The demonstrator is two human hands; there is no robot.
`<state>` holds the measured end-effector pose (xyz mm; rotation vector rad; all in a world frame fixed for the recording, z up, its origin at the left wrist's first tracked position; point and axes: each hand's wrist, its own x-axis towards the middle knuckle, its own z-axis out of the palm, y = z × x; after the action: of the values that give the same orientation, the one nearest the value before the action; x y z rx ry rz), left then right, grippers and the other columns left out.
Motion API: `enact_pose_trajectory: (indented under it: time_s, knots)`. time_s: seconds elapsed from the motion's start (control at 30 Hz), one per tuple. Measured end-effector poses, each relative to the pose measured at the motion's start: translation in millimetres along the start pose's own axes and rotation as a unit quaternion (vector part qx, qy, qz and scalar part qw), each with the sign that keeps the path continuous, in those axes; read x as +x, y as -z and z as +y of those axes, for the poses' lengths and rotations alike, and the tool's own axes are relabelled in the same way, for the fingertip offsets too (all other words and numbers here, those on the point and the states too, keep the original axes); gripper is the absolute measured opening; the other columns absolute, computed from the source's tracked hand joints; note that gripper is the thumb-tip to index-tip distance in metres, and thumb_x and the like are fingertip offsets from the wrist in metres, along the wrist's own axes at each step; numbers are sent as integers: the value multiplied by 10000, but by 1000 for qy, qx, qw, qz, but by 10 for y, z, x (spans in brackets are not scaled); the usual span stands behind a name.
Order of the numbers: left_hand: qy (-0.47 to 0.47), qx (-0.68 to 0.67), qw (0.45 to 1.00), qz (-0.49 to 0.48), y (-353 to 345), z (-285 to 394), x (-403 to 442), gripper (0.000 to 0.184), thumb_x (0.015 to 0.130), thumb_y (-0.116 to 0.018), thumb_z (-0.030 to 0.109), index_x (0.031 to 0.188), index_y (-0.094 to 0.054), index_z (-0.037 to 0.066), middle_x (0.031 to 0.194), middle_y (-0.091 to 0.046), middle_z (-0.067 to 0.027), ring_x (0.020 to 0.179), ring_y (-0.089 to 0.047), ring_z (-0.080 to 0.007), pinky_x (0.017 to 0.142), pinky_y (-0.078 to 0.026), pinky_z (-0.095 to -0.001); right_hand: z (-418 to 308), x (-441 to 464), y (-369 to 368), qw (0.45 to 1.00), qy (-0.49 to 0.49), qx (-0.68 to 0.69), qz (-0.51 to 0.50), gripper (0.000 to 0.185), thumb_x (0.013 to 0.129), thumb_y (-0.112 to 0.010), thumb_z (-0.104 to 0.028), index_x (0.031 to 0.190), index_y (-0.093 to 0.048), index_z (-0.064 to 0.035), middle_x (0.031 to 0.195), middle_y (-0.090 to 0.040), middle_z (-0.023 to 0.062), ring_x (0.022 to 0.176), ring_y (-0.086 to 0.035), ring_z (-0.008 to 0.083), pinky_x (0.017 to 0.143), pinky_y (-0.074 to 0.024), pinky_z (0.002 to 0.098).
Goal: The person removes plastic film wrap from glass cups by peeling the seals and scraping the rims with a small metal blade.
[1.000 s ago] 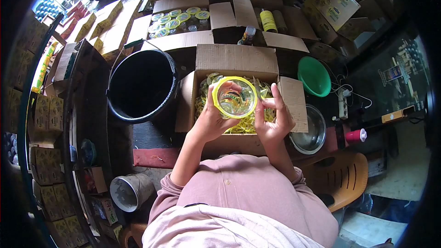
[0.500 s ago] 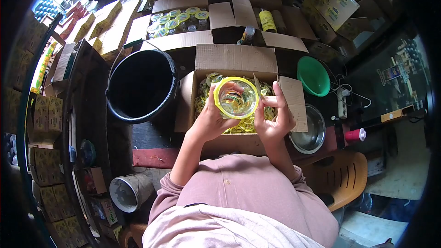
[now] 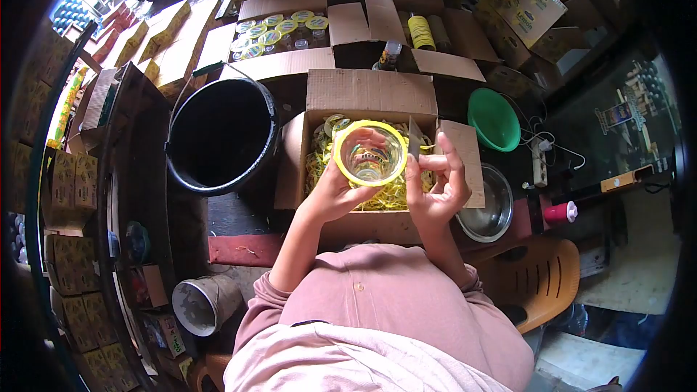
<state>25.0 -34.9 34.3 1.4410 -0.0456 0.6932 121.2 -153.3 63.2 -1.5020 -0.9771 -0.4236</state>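
Observation:
My left hand [image 3: 330, 189] is wrapped round a clear plastic cup [image 3: 370, 163] with a yellow rim, its mouth turned up towards me. Coloured print shows through the cup's wall. In my right hand [image 3: 438, 189], thumb and fingers pinch a thin flat blade [image 3: 414, 136], which stands upright close to the right side of the rim. Whether it touches the rim I cannot tell. Below both hands is an open cardboard box [image 3: 370, 91] holding a heap of yellow plastic strips [image 3: 385, 199] and some printed lid pieces [image 3: 335, 125].
A black bucket [image 3: 170, 149] stands left of the box. To the right are a green basin [image 3: 501, 120], a metal bowl [image 3: 497, 210] and a power strip [image 3: 540, 167]. Behind, an open carton holds yellow-lidded cups [image 3: 272, 29]; another has stacked yellow rings [image 3: 420, 33].
The cup has turned a little and its mouth shows the inside more clearly. The blade in my right hand has shifted slightly right, with its flat face more visible.

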Motion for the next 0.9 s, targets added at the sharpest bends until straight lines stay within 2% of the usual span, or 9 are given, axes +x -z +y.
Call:
enact_pose_trajectory:
  time_s: [0.27, 0.37, 0.47, 0.57, 0.77, 0.9]
  knots:
    - [-8, 0, 1000, -8, -3, 48, 52, 698, 695, -645, 24, 1275, -257, 32, 1199, -376, -111, 1125, -403, -191, 945, -341, -327, -44, -50, -5, 998, 25, -49, -8, 377, 669, -674, 22, 1029, -580, -43, 715, -619, 65, 604, -606, 132, 572, -483, 241]
    - [-20, -53, 998, 38, -95, 9, 43, 686, 691, -646, 13, 1262, -267, 29, 1183, -387, -113, 1110, -412, -194, 942, -335, -336, -55, -47, -27, 997, 43, -65, -2, 346, 672, -665, 29, 1002, -601, -54, 712, -611, 54, 608, -599, 133, 565, -481, 242]
    - [-51, 30, 997, 45, -119, -13, 52, 689, 686, -661, 16, 1254, -272, 29, 1176, -393, -115, 1097, -422, -199, 937, -342, -338, -50, -41, -17, 994, 72, -79, -13, 308, 659, -665, 54, 955, -613, -12, 707, -595, 60, 596, -572, 118, 571, -463, 230]
    - [-51, 59, 995, 57, -107, -72, 49, 698, 680, -685, 37, 1248, -280, 23, 1164, -404, -122, 1083, -438, -204, 928, -354, -341, -47, -42, -13, 993, 72, -94, -11, 276, 659, -659, 54, 922, -630, -23, 707, -595, 57, 599, -570, 123, 557, -461, 237]
    - [-38, 165, 985, 24, -107, 11, 32, 705, 650, -724, 63, 1223, -316, 16, 1123, -449, -115, 1049, -478, -203, 906, -381, -318, -64, 48, 6, 994, 66, -87, -8, 329, 649, -657, 63, 951, -636, -64, 728, -598, 57, 603, -576, 144, 565, -475, 249]
    - [-14, 131, 991, 8, -77, 34, 46, 685, 632, -711, 38, 1207, -339, 12, 1106, -467, -106, 1049, -482, -192, 906, -381, -310, 15, 91, 15, 996, 68, -43, -27, 342, 642, -653, 68, 956, -639, -68, 700, -588, 56, 597, -572, 142, 550, -466, 246]
